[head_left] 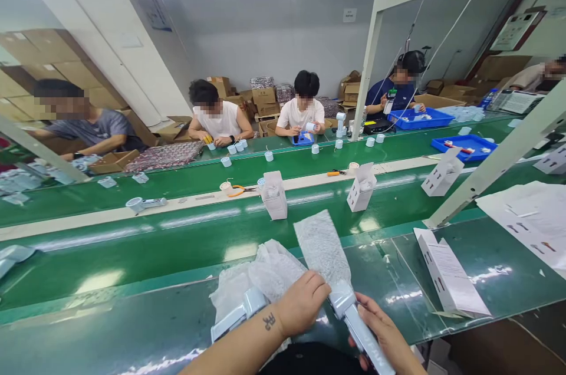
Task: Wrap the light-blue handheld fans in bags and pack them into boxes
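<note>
A light-blue handheld device (359, 328) with a long handle lies tilted in front of me, its head end inside a translucent bubble-wrap bag (322, 245). My right hand (381, 328) is closed around the handle. At the bag's mouth, beside the device's head, the curled fingers of my left hand (305, 302) grip the bag's edge; their tips are partly hidden. Under my left forearm, a second light-blue device (241, 313) rests on the bench, next to loose bubble-wrap bags (276, 269).
Ahead runs a green conveyor belt (186, 245) carrying open white boxes (275, 204). An opened white carton (455, 275) and flat printed sheets (526, 221) lie at right. A slanted metal post (495, 151) rises there. Across the line, several people handle light-blue parts near blue trays (464, 145).
</note>
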Action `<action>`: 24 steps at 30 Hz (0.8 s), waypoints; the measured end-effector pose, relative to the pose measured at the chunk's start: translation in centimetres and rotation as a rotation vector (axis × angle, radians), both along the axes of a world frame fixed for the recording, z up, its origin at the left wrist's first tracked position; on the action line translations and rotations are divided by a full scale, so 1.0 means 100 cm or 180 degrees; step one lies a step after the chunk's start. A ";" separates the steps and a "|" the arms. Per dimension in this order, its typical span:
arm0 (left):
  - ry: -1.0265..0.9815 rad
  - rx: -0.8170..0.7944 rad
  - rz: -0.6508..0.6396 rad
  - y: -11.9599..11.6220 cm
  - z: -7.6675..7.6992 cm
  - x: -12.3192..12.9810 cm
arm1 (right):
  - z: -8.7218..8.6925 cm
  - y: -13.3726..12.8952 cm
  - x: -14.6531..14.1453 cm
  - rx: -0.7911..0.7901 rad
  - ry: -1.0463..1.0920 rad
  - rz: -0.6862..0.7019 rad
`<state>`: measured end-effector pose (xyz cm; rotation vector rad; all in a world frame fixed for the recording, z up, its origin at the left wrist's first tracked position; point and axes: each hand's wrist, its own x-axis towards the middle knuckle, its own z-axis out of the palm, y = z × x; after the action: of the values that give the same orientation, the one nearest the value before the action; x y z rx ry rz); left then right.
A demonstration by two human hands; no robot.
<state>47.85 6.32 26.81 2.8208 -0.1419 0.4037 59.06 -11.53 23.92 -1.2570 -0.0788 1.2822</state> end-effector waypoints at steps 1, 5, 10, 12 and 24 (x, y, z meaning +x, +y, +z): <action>-0.0034 -0.0034 0.0089 0.001 -0.003 -0.003 | 0.000 -0.002 0.001 0.0013 0.0027 0.0076; 0.0127 -0.1207 0.0605 0.005 0.000 0.003 | 0.002 -0.008 0.004 -0.0013 0.0124 0.0501; 0.0964 -0.1986 0.0280 0.012 0.024 0.017 | 0.008 -0.007 0.011 0.0166 0.0259 0.0751; 0.1058 -0.1719 0.0315 0.010 0.026 0.013 | 0.008 -0.004 0.011 0.0172 0.0278 0.0622; 0.1944 -0.1172 0.1384 -0.026 0.012 0.009 | -0.028 0.006 -0.010 -0.0431 0.0389 -0.0502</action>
<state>48.73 3.72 28.00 2.4542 0.6110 -0.3278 58.09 -10.94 21.13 -1.2702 0.1941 1.2400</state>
